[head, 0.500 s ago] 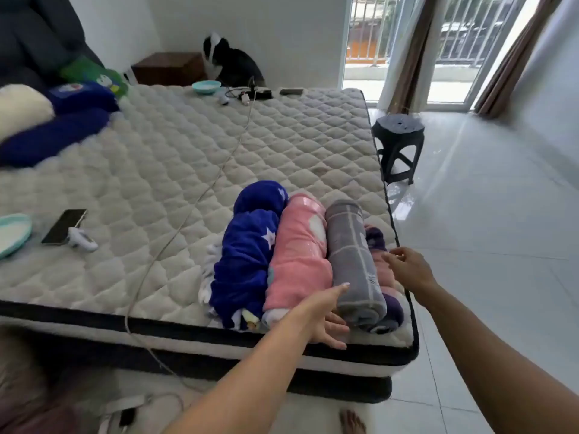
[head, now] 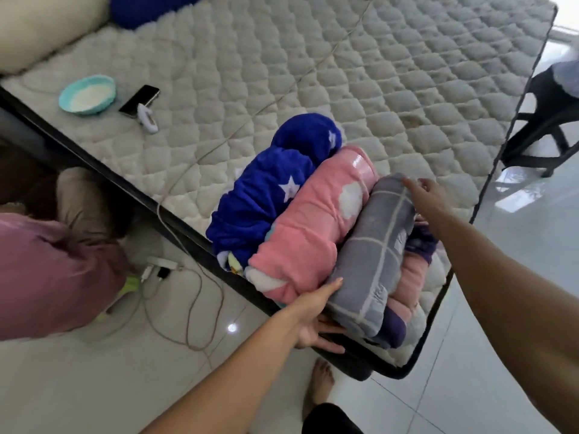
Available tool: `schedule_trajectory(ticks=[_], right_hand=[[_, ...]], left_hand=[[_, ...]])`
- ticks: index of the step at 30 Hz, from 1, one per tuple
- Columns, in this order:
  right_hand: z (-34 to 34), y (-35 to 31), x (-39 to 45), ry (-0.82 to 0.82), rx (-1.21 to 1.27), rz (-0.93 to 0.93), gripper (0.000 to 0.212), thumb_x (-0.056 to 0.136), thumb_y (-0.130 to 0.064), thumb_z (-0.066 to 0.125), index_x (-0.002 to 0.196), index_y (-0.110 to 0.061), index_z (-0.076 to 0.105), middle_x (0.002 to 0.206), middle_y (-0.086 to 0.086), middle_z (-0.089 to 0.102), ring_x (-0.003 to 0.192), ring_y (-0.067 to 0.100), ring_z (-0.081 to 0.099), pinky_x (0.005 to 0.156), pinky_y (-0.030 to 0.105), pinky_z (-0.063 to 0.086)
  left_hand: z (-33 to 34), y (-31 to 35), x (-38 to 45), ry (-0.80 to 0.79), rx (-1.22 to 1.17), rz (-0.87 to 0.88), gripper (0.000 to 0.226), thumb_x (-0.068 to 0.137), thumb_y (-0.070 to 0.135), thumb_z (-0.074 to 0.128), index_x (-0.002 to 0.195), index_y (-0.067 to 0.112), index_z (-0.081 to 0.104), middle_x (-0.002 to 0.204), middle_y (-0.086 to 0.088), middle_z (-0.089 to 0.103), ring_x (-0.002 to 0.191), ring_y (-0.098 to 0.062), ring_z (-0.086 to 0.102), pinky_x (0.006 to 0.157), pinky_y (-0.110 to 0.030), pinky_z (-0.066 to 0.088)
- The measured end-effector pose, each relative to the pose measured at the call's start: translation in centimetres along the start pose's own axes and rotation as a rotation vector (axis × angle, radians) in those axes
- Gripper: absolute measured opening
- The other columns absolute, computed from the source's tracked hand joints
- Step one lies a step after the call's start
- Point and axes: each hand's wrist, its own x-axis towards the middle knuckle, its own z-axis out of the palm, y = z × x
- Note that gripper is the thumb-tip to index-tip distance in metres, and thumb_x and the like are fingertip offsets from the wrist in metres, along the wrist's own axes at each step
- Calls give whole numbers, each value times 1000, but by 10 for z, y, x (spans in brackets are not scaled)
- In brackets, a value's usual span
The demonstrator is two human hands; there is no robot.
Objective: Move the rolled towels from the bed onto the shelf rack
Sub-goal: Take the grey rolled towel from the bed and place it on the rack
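Observation:
Several rolled towels lie side by side at the near corner of the bed [head: 360, 89]: a blue one with white stars [head: 266, 198], a pink one [head: 313, 233], a grey checked one [head: 376, 249], and a purple and pink one [head: 412, 277] half hidden under the grey. My left hand [head: 316, 321] cups the near end of the grey towel, thumb on top and fingers beneath. My right hand [head: 429, 195] lies over its far end, fingers curled on it. The shelf rack is out of view.
A teal bowl [head: 87, 94], a phone [head: 139, 101] and a small white device [head: 148, 119] lie on the mattress at left, with a cable [head: 250, 117] running across it. A black stool [head: 545, 126] stands at right. A power strip and cords [head: 163, 270] lie on the floor.
The view has tipped down and come closer. My left hand has slid under the grey towel's near end. My right hand has moved from beside the purple towel to the grey towel's far end.

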Motion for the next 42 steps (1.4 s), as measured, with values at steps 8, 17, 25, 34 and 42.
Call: schedule_trajectory(ticks=[8, 17, 25, 34, 42], right_hand=[[1, -4, -12, -8, 73, -2, 63, 81, -57, 57, 127, -14, 50, 113, 6, 54, 103, 27, 54, 87, 40, 49], [-13, -16, -133, 172, 205, -267, 36, 85, -49, 58, 102, -17, 53, 99, 5, 55, 93, 23, 53, 77, 36, 41], [45, -57, -300, 106, 186, -574, 40, 80, -46, 61, 109, -20, 52, 110, 8, 58, 96, 23, 55, 76, 33, 41], [196, -119, -523, -339, 113, -1065, 45, 79, -48, 62, 111, -21, 47, 118, 12, 54, 98, 21, 53, 87, 44, 49], [340, -132, -752, -855, 111, -1498, 47, 83, -38, 66, 117, -9, 52, 117, 14, 55, 106, 24, 52, 86, 27, 38]], left_hand=[[5, -10, -2, 47, -126, 41, 51, 86, 49, 62, 126, 21, 47, 124, -11, 58, 111, -32, 60, 87, -55, 50], [-10, -65, -46, 108, -130, 129, 62, 79, 55, 68, 128, 21, 52, 126, -6, 59, 111, -26, 59, 71, -38, 54], [-98, -150, -132, 247, -297, 349, 58, 76, 56, 70, 118, 19, 55, 124, -7, 59, 111, -26, 59, 90, -40, 52], [-244, -308, -242, 436, -793, 687, 66, 74, 59, 70, 126, 19, 60, 126, -6, 65, 111, -25, 63, 74, -33, 55], [-351, -457, -328, 637, -1369, 992, 33, 90, 47, 58, 109, 20, 64, 123, -1, 66, 106, -23, 63, 86, -36, 54]])
